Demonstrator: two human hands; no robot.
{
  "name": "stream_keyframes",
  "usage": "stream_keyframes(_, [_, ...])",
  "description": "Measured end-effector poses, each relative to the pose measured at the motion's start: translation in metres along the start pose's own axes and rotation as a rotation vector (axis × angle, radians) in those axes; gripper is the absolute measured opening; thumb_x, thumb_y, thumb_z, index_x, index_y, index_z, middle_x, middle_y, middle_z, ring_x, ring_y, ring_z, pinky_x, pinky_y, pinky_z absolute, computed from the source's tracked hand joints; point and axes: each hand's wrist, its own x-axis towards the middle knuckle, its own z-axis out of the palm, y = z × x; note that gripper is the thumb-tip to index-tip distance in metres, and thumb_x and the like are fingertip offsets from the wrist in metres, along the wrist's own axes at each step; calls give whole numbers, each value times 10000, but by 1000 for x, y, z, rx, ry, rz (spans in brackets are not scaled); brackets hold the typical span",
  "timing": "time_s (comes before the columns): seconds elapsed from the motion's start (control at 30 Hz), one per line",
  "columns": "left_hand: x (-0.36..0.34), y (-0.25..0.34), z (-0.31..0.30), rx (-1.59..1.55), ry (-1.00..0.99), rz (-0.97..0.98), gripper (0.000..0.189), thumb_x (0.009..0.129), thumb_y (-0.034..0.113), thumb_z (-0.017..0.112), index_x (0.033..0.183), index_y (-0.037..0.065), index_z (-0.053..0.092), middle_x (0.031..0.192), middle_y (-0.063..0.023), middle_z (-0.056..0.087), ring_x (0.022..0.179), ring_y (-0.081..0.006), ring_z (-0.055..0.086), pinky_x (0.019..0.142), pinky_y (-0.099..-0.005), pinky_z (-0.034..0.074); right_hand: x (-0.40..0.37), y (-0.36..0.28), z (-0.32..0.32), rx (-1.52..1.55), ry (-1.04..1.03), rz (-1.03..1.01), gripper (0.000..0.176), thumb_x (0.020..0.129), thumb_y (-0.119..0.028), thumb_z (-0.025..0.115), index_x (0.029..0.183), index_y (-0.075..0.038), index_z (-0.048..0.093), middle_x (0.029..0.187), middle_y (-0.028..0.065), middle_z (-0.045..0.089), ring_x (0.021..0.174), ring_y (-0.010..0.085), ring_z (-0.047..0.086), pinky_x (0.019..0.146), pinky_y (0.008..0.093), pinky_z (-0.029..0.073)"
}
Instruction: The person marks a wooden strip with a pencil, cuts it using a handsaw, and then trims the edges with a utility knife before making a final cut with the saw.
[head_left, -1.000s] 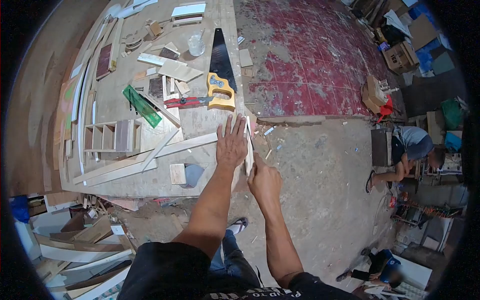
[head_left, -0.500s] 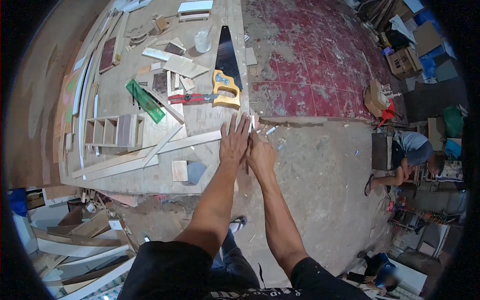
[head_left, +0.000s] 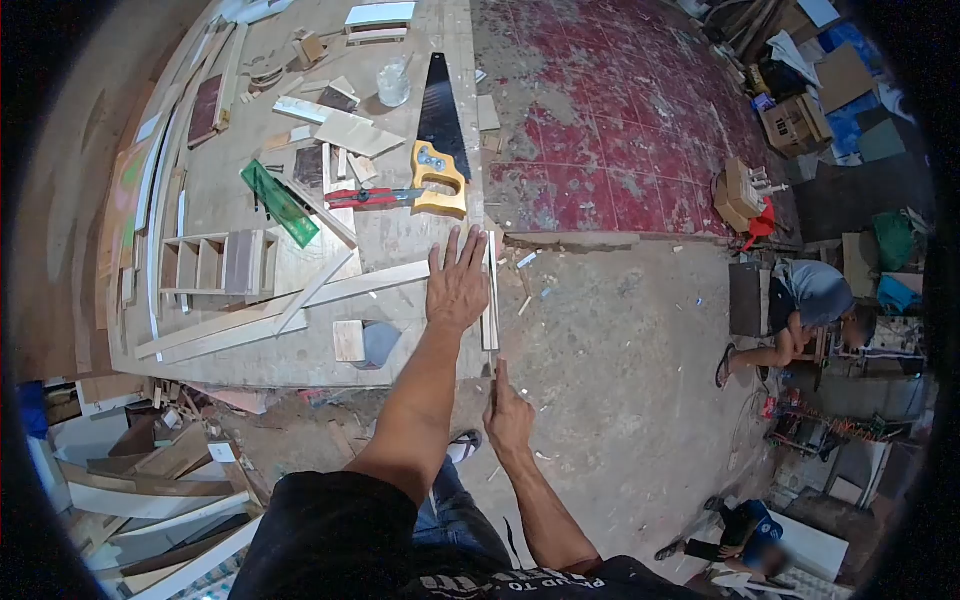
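Wood strip (head_left: pixel 490 300) on bench (head_left: pixel 400 245) edge; left hand (head_left: pixel 457 287) flat, spread, touching it; right hand (head_left: pixel 510 412) gripping thin tool (head_left: pixel 497 378) below edge.

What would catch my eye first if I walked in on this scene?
Probably the person's left hand, spread flat on the cluttered workbench beside a thin wooden strip at its edge, with the right hand just off the bench's near corner. Next comes the yellow-handled saw lying farther up the bench, with a green bar to its left. At the right, another person sits low on the dusty floor.
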Motion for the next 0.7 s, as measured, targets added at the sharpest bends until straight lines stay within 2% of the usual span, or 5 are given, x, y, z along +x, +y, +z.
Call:
stream_keyframes(0.23, [0,-2,2,36,3,6,616,1008,286,453,1589,106,351,1680,-35,298,1550,-270,242,1229,-534,172,39,-30,-21,60,-13,66,548,969,-143,604,1507,-147,499,693,253,645,612,418,657,554,513,489])
stream_keyframes(0.47, [7,-18,54,323,49,52,728,991,381,467,1642,169,223,1732,-12,109,1584,-278,138,1234,-561,157,201,-49,-26,-3,-68,-39,408,957,-160,581,1352,-58,595,779,311,668,733,509,667,646,579,520])
stream_keyframes(0.53, [8,-6,8,245,-106,29,745,987,407,460,1648,178,202,1735,-8,89,1585,-287,124,1232,-566,153,229,-60,-21,-8,-61,-56,386,960,-157,573,1326,-39,603,807,316,676,764,522,669,666,590,523])
stream_keyframes(0.57, [8,-1,-9,171,-258,7,763,984,433,454,1653,187,180,1737,-5,68,1587,-297,110,1230,-571,148,240,-70,-24,18,-3,-3,370,966,-169,567,1306,-30,609,837,322,681,793,520,674,687,589,524])
stream_keyframes(0.7, [5,-7,8,101,-157,13,763,984,394,433,1654,149,163,1730,-21,132,1588,-307,90,1228,-574,140,294,-79,-49,123,194,-39,396,971,-160,523,1299,58,570,835,331,680,812,520,679,721,583,526])
